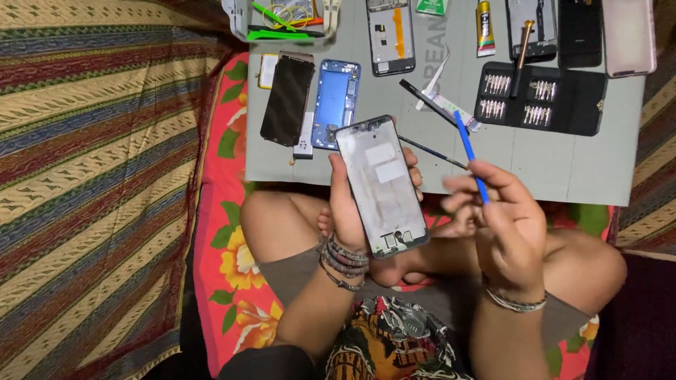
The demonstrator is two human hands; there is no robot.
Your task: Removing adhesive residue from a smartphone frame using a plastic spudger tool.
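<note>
A person sits cross-legged on a floral red cloth [225, 267], left hand [346, 204] wrapped around a stripped phone frame [382, 186], held upright-ish over the lap w/ its bare inner side facing up; right hand [503, 225] pinches a thin blue pry tool [470, 156], tip angled up and away, just right of the frame and not touching it. Both hands are closed on what they carry. Ahead lies a grey work mat [549, 162], crowded: a black screen panel [287, 98] and a blue phone back [336, 103] side by side at left, just beyond the frame's top edge; another opened phone body [390, 36] farther back; a black bit case [541, 98] w/ rows of small bits at right, a screwdriver [522, 39] lying across its top; a glue tube [484, 28] between; a pink phone [629, 35] at the far right corner; a tray of green tools [278, 21] at far left. Black tweezers [431, 151] lie on the mat right behind the blue tool, near the frame. Striped fabric [91, 176] covers the left side.
</note>
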